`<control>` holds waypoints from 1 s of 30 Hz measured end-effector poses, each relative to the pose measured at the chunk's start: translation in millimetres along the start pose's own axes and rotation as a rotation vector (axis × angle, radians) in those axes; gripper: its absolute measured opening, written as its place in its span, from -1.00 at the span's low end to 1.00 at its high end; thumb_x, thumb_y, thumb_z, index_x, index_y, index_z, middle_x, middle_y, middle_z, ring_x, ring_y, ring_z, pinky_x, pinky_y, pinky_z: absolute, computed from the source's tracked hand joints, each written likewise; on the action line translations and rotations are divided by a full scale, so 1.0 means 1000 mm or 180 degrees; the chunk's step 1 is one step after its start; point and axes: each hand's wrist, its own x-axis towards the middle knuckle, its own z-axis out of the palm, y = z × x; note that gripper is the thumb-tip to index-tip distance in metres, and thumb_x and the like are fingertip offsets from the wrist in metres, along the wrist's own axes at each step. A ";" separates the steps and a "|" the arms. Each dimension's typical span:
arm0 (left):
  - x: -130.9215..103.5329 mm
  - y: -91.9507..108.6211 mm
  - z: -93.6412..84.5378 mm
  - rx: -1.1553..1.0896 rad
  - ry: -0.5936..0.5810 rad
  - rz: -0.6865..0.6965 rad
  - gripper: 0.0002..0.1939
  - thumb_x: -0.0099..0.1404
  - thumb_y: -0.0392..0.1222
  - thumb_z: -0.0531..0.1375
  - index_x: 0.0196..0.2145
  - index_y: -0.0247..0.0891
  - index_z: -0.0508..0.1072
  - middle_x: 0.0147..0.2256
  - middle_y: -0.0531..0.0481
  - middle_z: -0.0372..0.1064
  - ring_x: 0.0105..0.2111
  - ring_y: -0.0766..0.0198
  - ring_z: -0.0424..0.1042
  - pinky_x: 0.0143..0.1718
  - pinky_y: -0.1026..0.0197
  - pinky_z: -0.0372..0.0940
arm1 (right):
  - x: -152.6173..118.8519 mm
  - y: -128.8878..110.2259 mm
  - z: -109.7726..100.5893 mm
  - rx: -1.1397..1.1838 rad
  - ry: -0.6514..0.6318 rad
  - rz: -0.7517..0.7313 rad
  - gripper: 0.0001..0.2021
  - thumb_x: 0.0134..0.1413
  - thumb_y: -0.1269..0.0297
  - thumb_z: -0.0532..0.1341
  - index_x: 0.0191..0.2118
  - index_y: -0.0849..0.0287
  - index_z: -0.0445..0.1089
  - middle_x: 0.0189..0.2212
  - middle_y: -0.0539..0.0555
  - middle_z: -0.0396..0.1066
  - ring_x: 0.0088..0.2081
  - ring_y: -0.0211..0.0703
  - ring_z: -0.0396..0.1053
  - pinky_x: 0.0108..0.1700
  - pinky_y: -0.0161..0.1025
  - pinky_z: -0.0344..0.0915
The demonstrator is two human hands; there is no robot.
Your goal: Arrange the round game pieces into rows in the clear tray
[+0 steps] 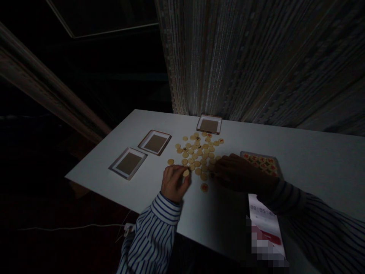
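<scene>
Pinched between the thumb and fingers of my left hand (pixel 174 182) is a round wooden Chinese chess piece (pixel 186 173), at the near left edge of a loose spread of such pieces (pixel 194 156). Most of these discs show plain faces; a few show black or red characters. At the right side of the spread is my right hand (pixel 235 173), dark in shadow, its fingers curled down among the pieces. Whatever those fingers hold is hidden. One red-marked piece (pixel 204 187) lies between my hands, nearer to me.
Two shallow trays (pixel 112 168) (pixel 140 145) stand on the left of the white table (pixel 308 163), and another tray (pixel 218 131) at the back. Beyond my right hand, a box (pixel 242 153) holds rows of red-marked pieces. A phone (pixel 264 222) showing a timer lies under my right forearm.
</scene>
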 end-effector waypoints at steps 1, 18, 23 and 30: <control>0.000 0.000 0.000 -0.0055 0.0027 -0.0057 -0.73 0.14 -0.30 0.18 -0.16 -0.28 0.40 -0.28 -0.11 0.34 -0.22 0.18 0.31 -0.19 0.10 0.28 | 0.001 0.000 0.000 -0.0008 -0.0011 -0.0003 -0.80 0.16 0.28 0.04 -0.31 0.24 0.37 -0.36 0.15 0.40 -0.31 -0.13 0.27 -0.33 -0.18 0.00; 0.013 0.018 -0.015 -0.3572 0.0857 -0.3374 -0.64 -0.13 -0.09 0.39 -0.34 -0.28 0.53 -0.41 -0.01 0.48 -0.39 0.31 0.44 -0.24 0.22 0.34 | 0.001 -0.001 -0.001 -0.0102 0.0189 -0.0056 -0.79 0.17 0.30 0.01 -0.34 0.24 0.36 -0.41 0.13 0.37 -0.39 -0.18 0.23 -0.34 -0.20 -0.02; 0.021 0.029 -0.023 -0.4566 0.0763 -0.3819 -0.68 -0.13 -0.17 0.40 -0.36 -0.29 0.51 -0.45 0.01 0.48 -0.40 0.30 0.47 -0.29 0.24 0.37 | 0.003 -0.001 0.003 -0.0080 0.0330 -0.0003 -0.81 0.16 0.33 0.03 -0.39 0.22 0.33 -0.44 0.09 0.34 -0.42 -0.19 0.19 -0.34 -0.20 -0.03; 0.018 0.034 -0.023 -0.4917 0.0457 -0.3961 -0.78 0.03 -0.22 0.32 -0.32 -0.30 0.48 -0.37 -0.03 0.49 -0.34 0.27 0.47 -0.27 0.25 0.35 | 0.008 -0.003 0.002 0.0112 0.0683 -0.0118 -0.87 0.14 0.35 0.06 -0.34 0.22 0.33 -0.44 0.08 0.34 -0.41 -0.20 0.19 -0.36 -0.23 -0.01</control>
